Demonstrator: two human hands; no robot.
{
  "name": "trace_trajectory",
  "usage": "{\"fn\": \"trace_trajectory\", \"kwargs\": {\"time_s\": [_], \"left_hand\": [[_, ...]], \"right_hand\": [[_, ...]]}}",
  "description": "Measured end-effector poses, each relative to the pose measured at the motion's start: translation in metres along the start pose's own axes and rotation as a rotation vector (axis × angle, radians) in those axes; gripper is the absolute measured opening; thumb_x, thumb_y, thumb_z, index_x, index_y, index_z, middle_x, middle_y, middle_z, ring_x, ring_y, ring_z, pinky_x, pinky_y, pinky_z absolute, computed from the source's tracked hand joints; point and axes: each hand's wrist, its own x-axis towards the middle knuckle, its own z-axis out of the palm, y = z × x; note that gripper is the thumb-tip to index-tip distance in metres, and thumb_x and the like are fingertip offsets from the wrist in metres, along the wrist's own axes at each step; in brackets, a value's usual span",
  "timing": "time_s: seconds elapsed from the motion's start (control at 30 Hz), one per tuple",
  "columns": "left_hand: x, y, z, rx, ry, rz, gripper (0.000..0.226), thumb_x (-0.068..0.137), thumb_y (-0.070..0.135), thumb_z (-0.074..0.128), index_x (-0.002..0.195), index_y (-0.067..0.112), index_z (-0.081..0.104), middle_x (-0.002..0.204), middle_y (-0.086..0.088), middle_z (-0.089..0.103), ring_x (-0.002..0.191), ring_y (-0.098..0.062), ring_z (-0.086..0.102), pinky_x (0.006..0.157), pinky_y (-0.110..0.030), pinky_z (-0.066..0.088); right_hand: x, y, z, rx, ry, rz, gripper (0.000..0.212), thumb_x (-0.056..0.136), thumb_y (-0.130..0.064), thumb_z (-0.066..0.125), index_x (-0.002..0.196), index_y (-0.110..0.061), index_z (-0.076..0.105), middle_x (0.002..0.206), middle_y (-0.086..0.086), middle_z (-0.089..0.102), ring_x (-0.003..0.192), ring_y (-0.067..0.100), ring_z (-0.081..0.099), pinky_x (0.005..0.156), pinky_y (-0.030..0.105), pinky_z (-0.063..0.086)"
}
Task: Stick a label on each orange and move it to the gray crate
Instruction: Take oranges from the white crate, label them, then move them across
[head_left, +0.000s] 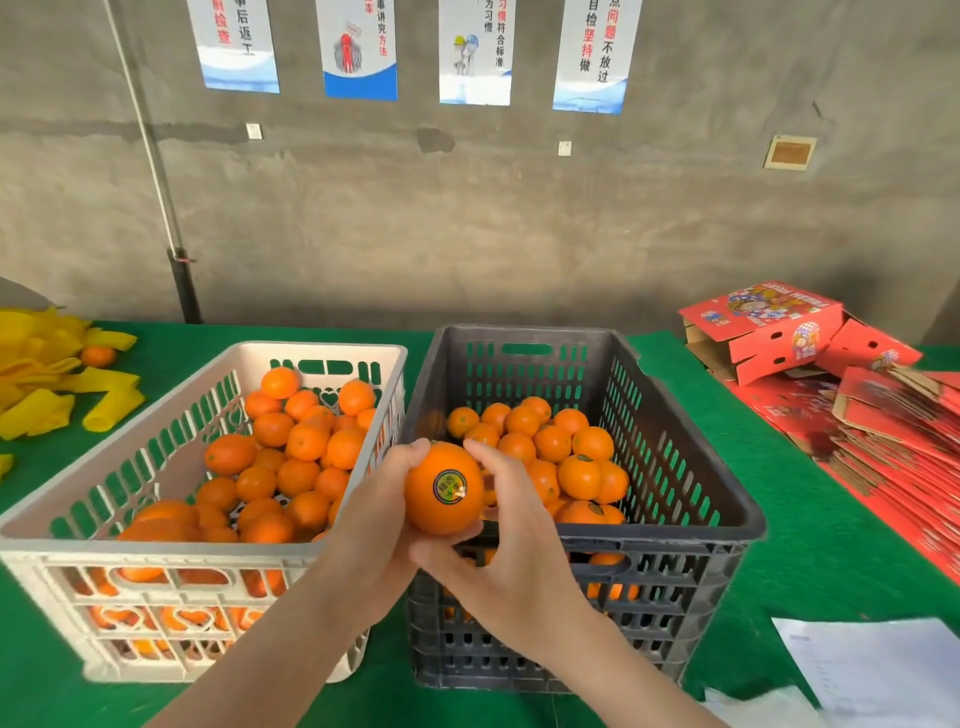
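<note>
Both hands clamp orange (443, 488): left hand (375, 512) cups left side, right hand (511, 540) underneath, above gray crate (691, 525) near-left rim. Label (450, 486) on. We judge fruit firm, smooth; hold w/ palm, not sticker.

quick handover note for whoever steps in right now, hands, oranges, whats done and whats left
Left hand and right hand together hold one orange above the near rim of the gray crate.
Its label is already on.
Gray crate holds a pile of oranges, some showing labels.
White crate is still well stocked.
Left: drop this orange in the gray crate, then label and move the rest.
</note>
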Motion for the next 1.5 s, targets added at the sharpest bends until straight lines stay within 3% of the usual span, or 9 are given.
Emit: {"fn": "trace_trajectory", "kwargs": {"time_s": [0.1,0.23,0.43,0.8,0.97,1.17,1.27,1.4,1.5], "left_hand": [[0.011,-0.004,0.011,0.059,0.051,-0.001,0.029,0.098,0.045,0.042,0.106,0.022,0.059,0.09,-0.01,0.074,0.082,-0.024,0.073,0.065,-0.038,0.06],[0.044,-0.006,0.021,0.468,0.113,0.197,0.047,0.103,0.044,0.022,0.11,0.018,0.061,0.1,-0.011,0.069,0.093,-0.023,0.066,0.085,-0.04,0.054],[0.084,-0.034,0.02,1.621,-0.098,0.171,0.021,0.099,0.033,0.046,0.108,0.017,0.055,0.097,-0.003,0.062,0.08,-0.018,0.057,0.064,-0.03,0.043],[0.087,-0.035,0.02,1.602,-0.046,0.101,0.021,0.093,0.038,0.056,0.095,0.017,0.059,0.088,-0.002,0.065,0.075,-0.018,0.061,0.062,-0.031,0.048],[0.085,-0.033,0.021,1.604,-0.014,0.134,0.025,0.093,0.037,0.056,0.101,0.013,0.055,0.088,-0.003,0.057,0.079,-0.021,0.056,0.063,-0.03,0.042],[0.082,-0.032,0.019,1.581,0.024,0.225,0.023,0.091,0.032,0.056,0.083,0.01,0.053,0.073,-0.002,0.053,0.075,-0.024,0.056,0.063,-0.034,0.043],[0.079,-0.033,0.019,1.648,-0.017,0.294,0.025,0.092,0.027,0.051,0.08,0.006,0.053,0.079,-0.005,0.057,0.078,-0.028,0.059,0.064,-0.035,0.045],[0.068,-0.034,0.02,1.598,0.052,0.383,0.035,0.095,0.031,0.049,0.07,0.007,0.052,0.065,-0.005,0.051,0.069,-0.027,0.054,0.06,-0.035,0.039],[0.056,-0.038,0.022,1.591,0.097,0.538,0.033,0.098,0.032,0.044,0.078,0.009,0.056,0.062,-0.001,0.048,0.068,-0.026,0.054,0.069,-0.037,0.046]], "right_hand": [[0.009,0.012,-0.01,-0.025,0.008,0.008,0.073,0.074,-0.026,0.079,0.125,-0.043,0.03,0.125,-0.014,0.044,0.113,-0.003,0.045,0.088,0.008,0.043],[0.044,0.03,-0.04,-0.064,0.025,0.047,0.067,0.065,-0.032,0.081,0.114,-0.048,0.037,0.111,-0.026,0.047,0.102,-0.008,0.05,0.075,0.01,0.047],[0.146,0.119,-0.09,-0.446,-0.112,0.456,0.072,0.068,-0.025,0.082,0.127,-0.016,0.041,0.119,0.006,0.055,0.11,0.027,0.054,0.089,0.041,0.049],[0.159,0.221,-0.089,-0.932,-0.567,0.703,0.08,0.085,-0.027,0.067,0.147,-0.012,0.019,0.134,0.017,0.048,0.119,0.037,0.049,0.097,0.047,0.045],[0.162,0.164,-0.092,-0.651,-0.247,0.453,0.067,0.09,-0.024,0.064,0.146,-0.008,0.031,0.145,0.016,0.042,0.132,0.033,0.04,0.107,0.042,0.037],[0.091,0.04,-0.075,-0.146,0.081,-0.134,0.012,0.087,-0.008,0.064,0.098,-0.005,0.069,0.088,0.001,0.068,0.082,0.015,0.065,0.072,0.014,0.047],[0.02,0.018,-0.063,0.033,-0.164,-0.259,0.015,0.088,-0.016,0.063,0.08,-0.004,0.069,0.077,0.002,0.068,0.069,0.013,0.063,0.061,0.027,0.052],[-0.053,0.064,-0.026,-0.186,-0.758,0.082,0.042,0.092,-0.033,0.049,0.082,0.003,0.067,0.08,0.015,0.068,0.073,0.024,0.064,0.071,0.023,0.051],[-0.088,0.122,-0.005,-0.456,-0.944,0.36,0.037,0.097,-0.024,0.046,0.086,0.009,0.058,0.087,0.023,0.057,0.082,0.031,0.054,0.084,0.038,0.046]]}}
